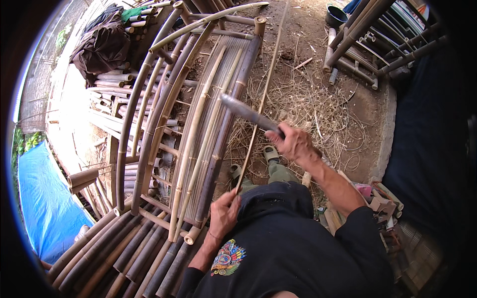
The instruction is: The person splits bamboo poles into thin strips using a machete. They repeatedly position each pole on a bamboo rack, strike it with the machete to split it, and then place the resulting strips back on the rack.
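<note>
My right hand [296,144] is closed around the handle of a machete [247,112], whose broad grey blade points to the upper left. That blade crosses a long, thin bamboo strip [271,74]; whether the two touch I cannot tell. Low in front of my body, my left hand [226,212] grips the near end of the strip, which runs away to the top edge. Just left of the strip stands a bamboo bench [215,156] with a slatted seat and dark poles. Two loose pale bamboo lengths [198,119] lie along its seat.
Bamboo shavings [318,111] litter the dirt floor beyond my feet. Dark bamboo poles [144,251] are stacked at lower left, near a blue tarp [47,186]. Another bamboo frame [355,44] stands far right, beside a black basin [336,16]. A dark cloth [104,42] covers cut bamboo far left.
</note>
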